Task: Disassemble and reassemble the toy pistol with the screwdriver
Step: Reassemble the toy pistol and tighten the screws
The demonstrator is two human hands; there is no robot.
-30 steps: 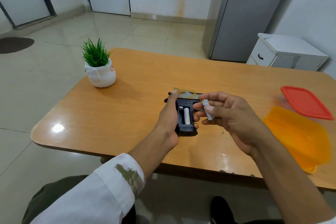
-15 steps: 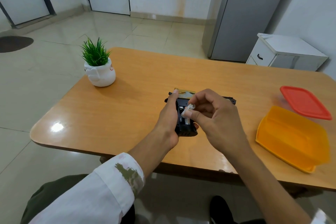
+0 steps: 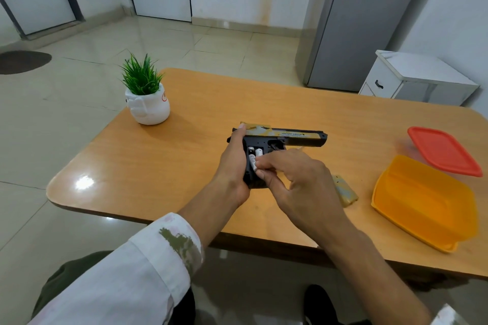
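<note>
right fingers [image 3: 264, 165] pinch battery [image 3: 252, 159], left [image 3: 237, 141] grip pistol [image 3: 298, 138]

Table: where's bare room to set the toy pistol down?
Bare: the broad patch between the potted plant and the left hand, and the far strip beyond the toy pistol. Crowded: right of the right hand, with the loose cover, orange container and red lid.

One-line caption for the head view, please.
Left hand grips the toy pistol at the table while the right hand pinches a white battery in its open grip compartment.
</note>
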